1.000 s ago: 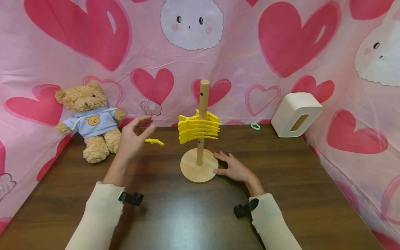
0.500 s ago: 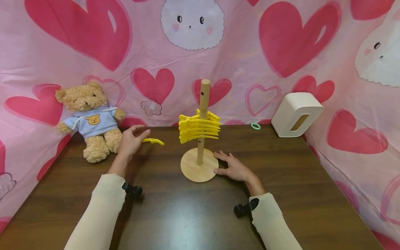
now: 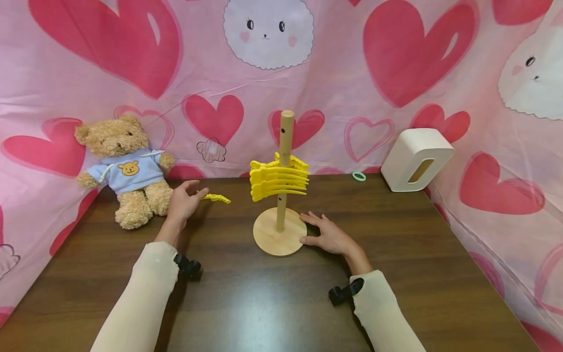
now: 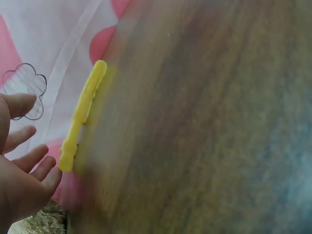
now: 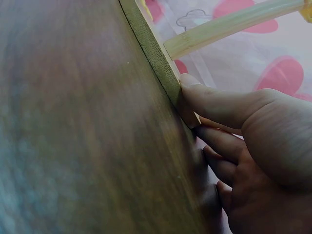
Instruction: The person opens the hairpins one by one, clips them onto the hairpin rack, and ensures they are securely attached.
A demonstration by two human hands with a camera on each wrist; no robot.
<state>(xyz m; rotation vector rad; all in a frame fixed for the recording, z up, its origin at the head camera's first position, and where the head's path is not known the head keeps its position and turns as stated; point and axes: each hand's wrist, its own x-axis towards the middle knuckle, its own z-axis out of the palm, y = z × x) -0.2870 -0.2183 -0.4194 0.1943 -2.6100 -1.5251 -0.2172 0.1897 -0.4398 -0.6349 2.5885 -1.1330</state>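
My left hand (image 3: 182, 200) is beside a yellow knobbly plastic strip (image 3: 217, 198) lying near the table's back edge, with the thumb just at its near end. In the left wrist view, thumb and fingers are spread apart, and the slightly curved strip (image 4: 82, 117) shows past the fingertips. My right hand (image 3: 330, 237) touches the rim of a round wooden base (image 3: 268, 238), thumb and fingers spread along its right side. From that base rises a wooden post (image 3: 286, 137). Several yellow curved plastic pieces (image 3: 279, 181) hang stacked around the post's middle.
A teddy bear (image 3: 129, 168) in a blue hoodie sits at the back left, close to my left hand. A white box (image 3: 418, 160) with an oval slot stands at the back right, near a mint-green ring (image 3: 358, 176). Pink heart-printed cloth (image 3: 334, 73) borders the brown table (image 3: 228, 293).
My left hand has lowered toward the table and moved slightly left, its thumb ending up beside the yellow strip. My right hand stays at the base.
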